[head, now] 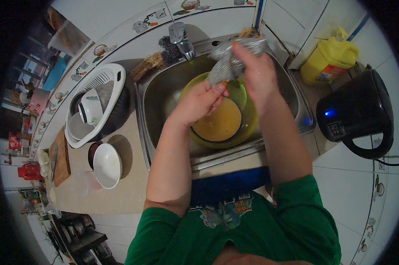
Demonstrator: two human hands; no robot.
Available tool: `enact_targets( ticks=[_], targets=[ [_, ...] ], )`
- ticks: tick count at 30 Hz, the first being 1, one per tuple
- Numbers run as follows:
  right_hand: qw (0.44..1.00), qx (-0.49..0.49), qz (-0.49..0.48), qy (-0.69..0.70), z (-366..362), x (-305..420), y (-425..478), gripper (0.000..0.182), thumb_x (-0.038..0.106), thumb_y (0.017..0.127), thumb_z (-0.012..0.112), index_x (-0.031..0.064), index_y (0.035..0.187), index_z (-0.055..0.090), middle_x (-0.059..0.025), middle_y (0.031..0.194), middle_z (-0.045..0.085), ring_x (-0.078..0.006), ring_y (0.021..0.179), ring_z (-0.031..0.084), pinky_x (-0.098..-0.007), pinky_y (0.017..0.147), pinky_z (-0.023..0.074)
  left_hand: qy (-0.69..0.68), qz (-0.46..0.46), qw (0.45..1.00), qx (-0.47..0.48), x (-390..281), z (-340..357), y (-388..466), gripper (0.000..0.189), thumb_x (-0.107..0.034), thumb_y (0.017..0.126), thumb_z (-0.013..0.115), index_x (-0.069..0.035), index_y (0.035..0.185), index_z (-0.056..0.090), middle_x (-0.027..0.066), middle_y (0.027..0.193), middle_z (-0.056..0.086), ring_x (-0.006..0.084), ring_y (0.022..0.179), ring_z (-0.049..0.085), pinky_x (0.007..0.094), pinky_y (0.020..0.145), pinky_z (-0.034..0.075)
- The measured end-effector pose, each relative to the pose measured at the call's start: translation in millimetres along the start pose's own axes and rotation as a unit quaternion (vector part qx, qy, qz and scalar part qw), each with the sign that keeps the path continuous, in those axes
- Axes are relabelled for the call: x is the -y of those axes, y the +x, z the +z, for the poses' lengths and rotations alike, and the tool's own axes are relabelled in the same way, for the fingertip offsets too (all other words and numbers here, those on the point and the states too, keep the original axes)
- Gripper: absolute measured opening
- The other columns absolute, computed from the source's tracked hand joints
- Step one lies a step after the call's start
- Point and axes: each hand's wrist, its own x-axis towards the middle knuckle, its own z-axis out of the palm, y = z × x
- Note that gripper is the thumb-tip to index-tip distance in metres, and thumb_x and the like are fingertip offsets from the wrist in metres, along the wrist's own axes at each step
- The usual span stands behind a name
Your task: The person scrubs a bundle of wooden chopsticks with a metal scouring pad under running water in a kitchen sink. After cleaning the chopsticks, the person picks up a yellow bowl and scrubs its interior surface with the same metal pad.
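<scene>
Both my hands hold a silvery-grey cleaning cloth above the steel sink. My left hand pinches its lower end between thumb and fingers. At its upper right, my right hand grips the cloth, slightly blurred. Below them in the sink rests a yellow-green basin. Inside it are a dark-rimmed round dish, yellowish within, and part of a smaller green bowl. Whether the dish contains liquid is hard to tell.
Behind the sink stands a chrome faucet beside scouring pads. To the right are a yellow jug and a black electric kettle. A white dish drainer, white bowl and knife on a board are left.
</scene>
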Motion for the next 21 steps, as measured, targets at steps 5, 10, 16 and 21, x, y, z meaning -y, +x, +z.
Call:
enact_targets(
  ticks=[5,10,16,21],
  targets=[
    [0.998,-0.036,0.04,0.032,-7,-2,3,0.022,0.016,0.083,0.065,0.0012,0.099,0.062,-0.0042,0.092,0.064,-0.014,0.083,0.059,-0.0303,0.077,0.0462,0.04,0.015,0.999,-0.018,0,8,0,0.023,-0.032,0.094,0.05,-0.01,0.092,0.056,-0.0047,0.066,0.047,0.0044,0.052,0.038,0.0189,0.045,0.028],
    [0.984,0.118,0.115,-0.069,8,-23,-11,0.024,0.016,0.084,0.065,0.0025,0.103,0.063,-0.0036,0.094,0.064,-0.013,0.087,0.058,-0.028,0.08,0.0446,-0.008,0.022,0.994,-0.108,5,-1,0,0.016,-0.025,0.09,0.053,-0.01,0.094,0.056,-0.0042,0.068,0.048,0.0043,0.053,0.039,0.0185,0.046,0.028],
    [0.993,0.097,0.068,0.025,-9,-9,6,0.022,0.019,0.084,0.065,0.0031,0.1,0.064,-0.0029,0.089,0.065,-0.012,0.079,0.059,-0.026,0.072,0.0474,-0.074,0.013,0.995,-0.073,-4,-3,3,0.018,-0.017,0.086,0.051,-0.008,0.1,0.059,-0.0006,0.076,0.055,0.0076,0.061,0.049,0.0216,0.053,0.038],
    [0.99,0.098,0.06,-0.085,7,-34,-7,0.028,0.019,0.086,0.063,0.0016,0.108,0.06,-0.0041,0.102,0.063,-0.0122,0.09,0.058,-0.0271,0.082,0.0454,-0.049,0.066,0.982,-0.171,8,4,9,0.019,-0.018,0.088,0.049,-0.008,0.102,0.058,-0.001,0.076,0.055,0.0055,0.06,0.046,0.02,0.051,0.035]
  ],
)
